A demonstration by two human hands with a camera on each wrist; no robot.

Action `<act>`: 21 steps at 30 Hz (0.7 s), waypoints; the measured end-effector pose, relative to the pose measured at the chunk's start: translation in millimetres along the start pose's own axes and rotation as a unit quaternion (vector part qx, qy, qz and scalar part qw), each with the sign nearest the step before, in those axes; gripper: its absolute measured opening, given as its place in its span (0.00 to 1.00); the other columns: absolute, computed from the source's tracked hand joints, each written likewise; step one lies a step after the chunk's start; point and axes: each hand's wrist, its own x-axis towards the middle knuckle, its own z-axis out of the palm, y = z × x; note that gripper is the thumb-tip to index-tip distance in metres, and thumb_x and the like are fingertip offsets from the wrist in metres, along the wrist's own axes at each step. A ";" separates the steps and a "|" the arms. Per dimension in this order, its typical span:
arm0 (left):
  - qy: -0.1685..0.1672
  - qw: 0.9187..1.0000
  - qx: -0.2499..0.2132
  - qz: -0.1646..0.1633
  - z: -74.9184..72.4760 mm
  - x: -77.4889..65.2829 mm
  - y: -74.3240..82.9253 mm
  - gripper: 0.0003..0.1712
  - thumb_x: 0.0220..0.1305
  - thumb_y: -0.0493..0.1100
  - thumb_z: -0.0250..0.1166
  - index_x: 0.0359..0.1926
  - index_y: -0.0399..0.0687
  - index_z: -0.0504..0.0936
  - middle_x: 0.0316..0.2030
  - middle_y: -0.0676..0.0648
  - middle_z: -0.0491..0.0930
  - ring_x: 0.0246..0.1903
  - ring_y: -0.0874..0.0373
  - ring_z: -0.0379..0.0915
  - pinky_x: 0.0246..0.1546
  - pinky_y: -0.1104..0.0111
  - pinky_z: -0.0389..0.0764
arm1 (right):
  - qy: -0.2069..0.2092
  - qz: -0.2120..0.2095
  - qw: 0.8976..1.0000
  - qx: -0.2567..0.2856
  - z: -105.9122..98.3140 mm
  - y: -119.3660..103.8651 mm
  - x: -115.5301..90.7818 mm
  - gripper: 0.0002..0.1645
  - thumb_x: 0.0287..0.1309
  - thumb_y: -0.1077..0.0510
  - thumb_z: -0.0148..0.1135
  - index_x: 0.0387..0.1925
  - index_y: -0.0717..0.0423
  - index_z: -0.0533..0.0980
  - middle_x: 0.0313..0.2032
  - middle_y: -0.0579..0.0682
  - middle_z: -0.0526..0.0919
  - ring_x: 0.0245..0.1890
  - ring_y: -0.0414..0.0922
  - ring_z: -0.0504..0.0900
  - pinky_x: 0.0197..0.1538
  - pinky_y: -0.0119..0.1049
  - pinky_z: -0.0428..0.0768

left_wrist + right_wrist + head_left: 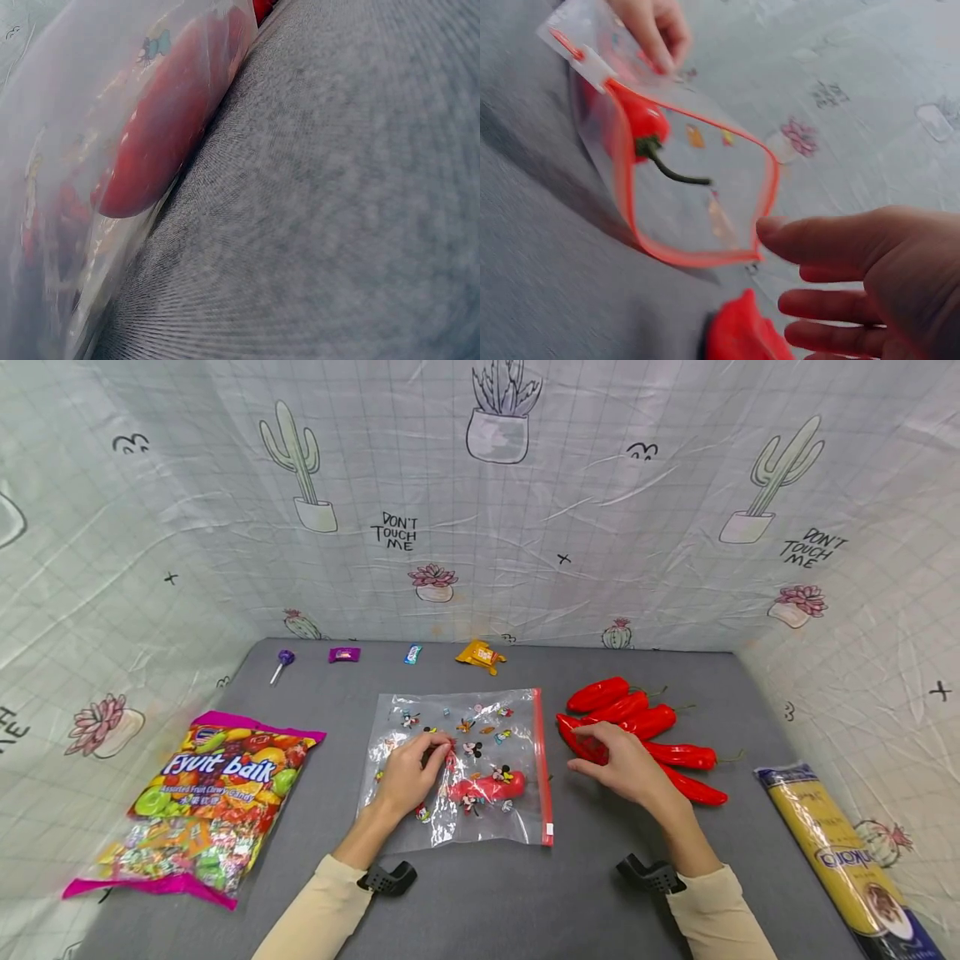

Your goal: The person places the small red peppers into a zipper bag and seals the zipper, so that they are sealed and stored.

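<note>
On the near side of the grey counter (495, 918), two cream sleeves (318, 906) reach in, with a black wrist camera (651, 874) at each wrist. To the right, a long yellow-and-blue food packet (836, 852) lies aslant; to the left, a pink-edged bag of assorted fruit chewy candy (206, 793) lies at an angle, its clear lower part showing wrapped sweets.

Between these, in the middle, is a clear zip bag (487, 831) printed with small cartoon figures. Inside it lies one red pepper (491, 787), its green stem (679, 174) pointing to the red zip strip (538, 727) on the right — the right wrist view shows that mouth gaping. The left hand (408, 772) rests over the bag's left half, thumb and forefinger together, pinching the plastic. The right hand (630, 764) holds nothing; its thumb is spread from loosely straight fingers. It hangs at the left side of a group of loose red peppers (648, 723) — whether a fingertip touches one, I cannot tell.

Farther back runs a spaced row: a purple lollipop (285, 657), a purple wrapped candy (344, 654), a small blue-and-white candy (413, 653) and a yellow packet (480, 655). Behind everything hangs a pale cactus-print cloth (517, 543).
</note>
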 end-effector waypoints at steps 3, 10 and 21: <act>-0.002 1.000 0.002 -0.005 -0.7 -0.1 0.7 0.05 0.62 0.43 0.62 0.38 0.48 0.81 0.38 0.50 0.85 0.41 0.57 0.82 0.44 0.65 0.81 | 0.012 0.013 1.000 -0.008 -7.0 6.4 -1.1 0.34 0.48 0.46 0.70 0.56 0.54 0.73 0.52 0.52 0.78 0.47 0.49 0.77 0.50 0.48 0.79; 0.004 1.000 0.001 -0.002 -1.5 0.5 2.2 0.05 0.61 0.42 0.64 0.37 0.47 0.81 0.38 0.50 0.85 0.40 0.56 0.82 0.44 0.64 0.81 | 0.022 0.035 0.999 -0.030 -14.9 19.6 -2.7 0.31 0.49 0.49 0.70 0.53 0.58 0.74 0.45 0.54 0.79 0.42 0.49 0.77 0.45 0.45 0.79; -0.006 1.000 0.005 -0.010 -2.1 1.3 3.6 0.04 0.62 0.42 0.63 0.37 0.49 0.81 0.38 0.50 0.85 0.40 0.58 0.82 0.43 0.65 0.81 | -0.028 0.084 0.995 -0.050 -14.6 26.6 -3.1 0.25 0.44 0.49 0.73 0.41 0.59 0.76 0.33 0.51 0.81 0.31 0.43 0.76 0.37 0.38 0.77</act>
